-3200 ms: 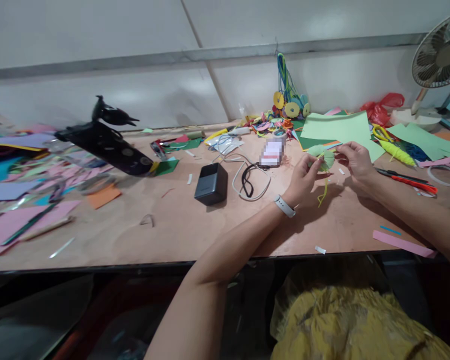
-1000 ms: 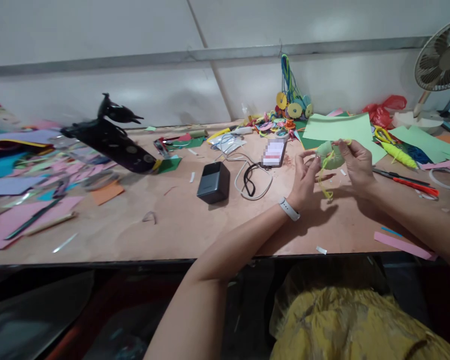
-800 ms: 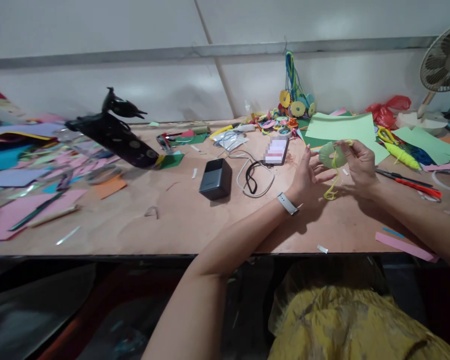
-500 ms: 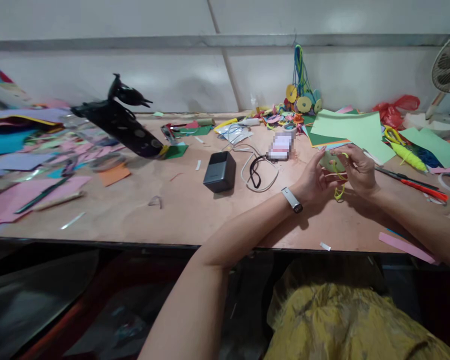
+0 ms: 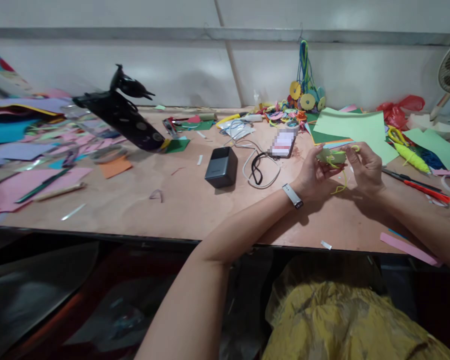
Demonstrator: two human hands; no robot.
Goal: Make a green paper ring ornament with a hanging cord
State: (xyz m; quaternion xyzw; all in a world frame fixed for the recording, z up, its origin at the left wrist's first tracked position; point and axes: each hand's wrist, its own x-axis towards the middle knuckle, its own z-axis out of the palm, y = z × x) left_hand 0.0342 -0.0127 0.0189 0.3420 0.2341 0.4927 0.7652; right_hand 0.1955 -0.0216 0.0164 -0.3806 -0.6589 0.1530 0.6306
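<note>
While a second ago pale green paper disc [image 5: 332, 156] stood upright, now tipped flat, pinched between left hand [image 5: 315, 172] and right hand [image 5: 363, 165]; yellow cord [image 5: 339, 186] trails below, threading apparently continuing.

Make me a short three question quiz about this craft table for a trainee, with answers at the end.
1. True or false: the left hand and right hand both grip the green paper disc.
2. What hangs down from that disc?
A. yellow cord
B. red ribbon
C. white cable
3. Fill in: the dark power bank lies to the ____ of the phone as the camera sees it.

Key
1. True.
2. A.
3. Left.
</note>
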